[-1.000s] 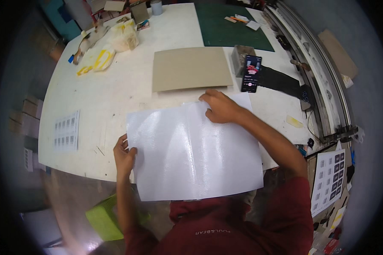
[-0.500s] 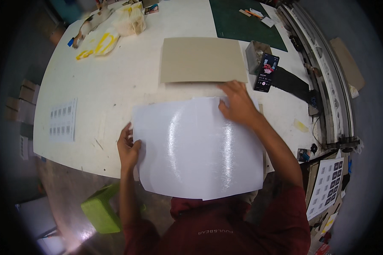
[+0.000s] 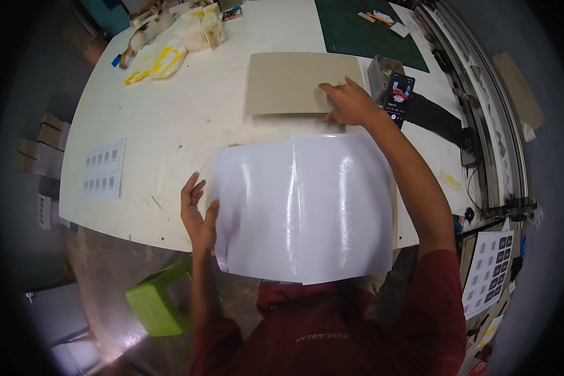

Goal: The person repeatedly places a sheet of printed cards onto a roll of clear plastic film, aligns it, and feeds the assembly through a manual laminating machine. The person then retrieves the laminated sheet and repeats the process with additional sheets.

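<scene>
Glossy white sheets (image 3: 266, 207) lie in front of me, overhanging the table's near edge, with a seam or overlapping edge down the middle. My left hand (image 3: 199, 213) is open beside their left edge, thumb by the edge and fingers spread. Farther off rests a beige-grey board (image 3: 288, 84). My right hand (image 3: 354, 100) reaches over that board's near right corner. Its index finger stretches across the top surface and its thumb sits at the near edge, the two apart. Under the sheets' right side, a thin strip of another board's edge shows.
A grey box (image 3: 382, 72) and a phone (image 3: 400, 94) sit right of the board. Beyond them are a green cutting mat (image 3: 363, 37) and a long metal rail (image 3: 492, 113). A printed sheet (image 3: 104, 168) lies left. A green stool (image 3: 153, 304) stands below; a cat (image 3: 149, 32) lies at the far left.
My right hand has left the sheets' top edge and moved up over the beige-grey board. My left hand has opened away from the sheets' left edge. The view has shifted slightly.
</scene>
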A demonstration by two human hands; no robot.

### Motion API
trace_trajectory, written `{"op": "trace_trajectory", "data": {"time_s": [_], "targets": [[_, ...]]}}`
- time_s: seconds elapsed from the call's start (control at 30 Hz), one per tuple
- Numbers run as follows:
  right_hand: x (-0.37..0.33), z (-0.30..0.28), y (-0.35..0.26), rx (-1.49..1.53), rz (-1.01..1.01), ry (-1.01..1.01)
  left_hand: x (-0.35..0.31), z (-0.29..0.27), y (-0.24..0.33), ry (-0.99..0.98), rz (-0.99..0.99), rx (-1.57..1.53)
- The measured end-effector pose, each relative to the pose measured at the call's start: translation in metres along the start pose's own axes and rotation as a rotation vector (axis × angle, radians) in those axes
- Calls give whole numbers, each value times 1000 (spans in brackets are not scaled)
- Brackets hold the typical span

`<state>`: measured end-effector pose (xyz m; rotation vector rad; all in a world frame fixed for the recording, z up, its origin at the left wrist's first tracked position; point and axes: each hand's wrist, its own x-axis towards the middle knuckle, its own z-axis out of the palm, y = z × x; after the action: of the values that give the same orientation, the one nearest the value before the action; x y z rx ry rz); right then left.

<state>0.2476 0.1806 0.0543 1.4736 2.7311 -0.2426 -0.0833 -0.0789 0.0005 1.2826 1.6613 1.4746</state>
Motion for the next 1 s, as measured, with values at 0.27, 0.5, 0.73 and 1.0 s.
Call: {"op": "trace_trajectory", "data": {"time_s": [0.27,0.5,0.73,1.0], "targets": [[-74,-42,8,71,-156,1022,-13,29,26,-170,231,85],[-238,-18,-30,1055,453,810,-15,62,43,-318,231,69],[-290,58,-73,1435,668,514,-19,73,44,-492,433,308],[-290,71,-70,1293,714,438,1,110,32,-559,507,548]]}}
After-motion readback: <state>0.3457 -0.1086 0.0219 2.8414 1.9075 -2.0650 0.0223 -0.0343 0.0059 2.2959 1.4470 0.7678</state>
